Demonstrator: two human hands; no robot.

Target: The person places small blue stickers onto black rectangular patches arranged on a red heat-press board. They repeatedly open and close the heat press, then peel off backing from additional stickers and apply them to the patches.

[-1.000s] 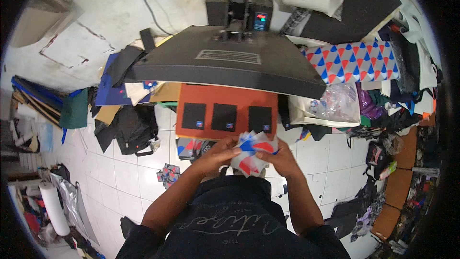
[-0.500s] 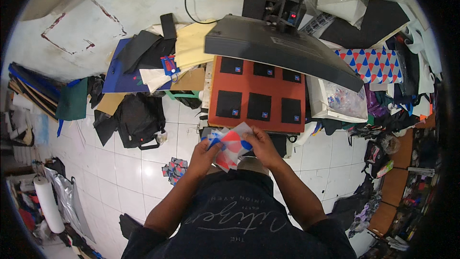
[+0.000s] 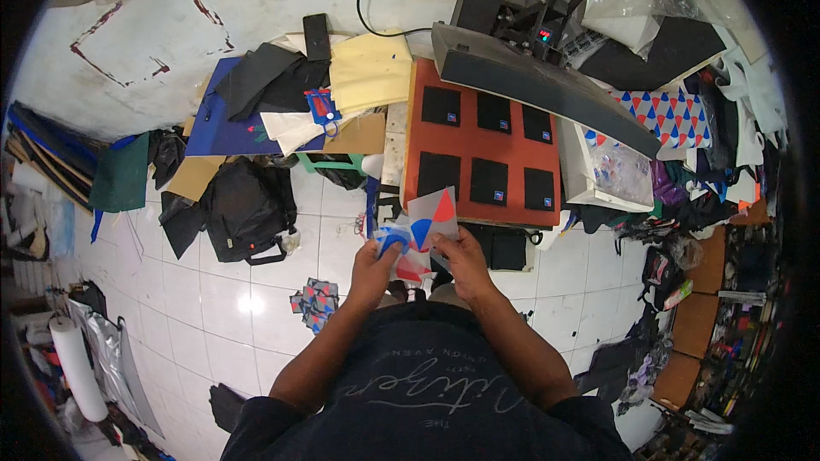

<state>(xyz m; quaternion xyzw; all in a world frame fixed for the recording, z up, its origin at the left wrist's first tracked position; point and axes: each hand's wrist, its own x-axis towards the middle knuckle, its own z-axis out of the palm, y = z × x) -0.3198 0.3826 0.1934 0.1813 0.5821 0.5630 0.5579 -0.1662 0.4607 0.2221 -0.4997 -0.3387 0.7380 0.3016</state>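
Note:
My left hand [image 3: 372, 277] grips a small fanned stack of translucent printed sheets [image 3: 408, 271] with blue and red shapes. Beside it, my right hand [image 3: 465, 263] pinches a printed sheet [image 3: 438, 215] with a red patch and a blue one, raised above the stack. Both hands are in front of my waist, just short of a heat press. Several black fabric squares [image 3: 489, 181], most showing a small blue-and-red mark, lie in two rows on its orange-brown bed [image 3: 465, 141]. The dark upper plate [image 3: 538, 90] is lifted at a tilt; part of the near-left square is hidden by the raised sheet.
A white open box [image 3: 611, 192] with clear plastic stands right of the press. Left are yellow fabric [image 3: 370, 75], a phone [image 3: 317, 37] and a black bag [image 3: 248, 213]. A pile of patterned pieces [image 3: 318, 303] lies on the tiled floor.
My right hand has drawn one sheet apart from the fanned stack and raised it toward the press bed. The view has shifted, so the press appears farther right.

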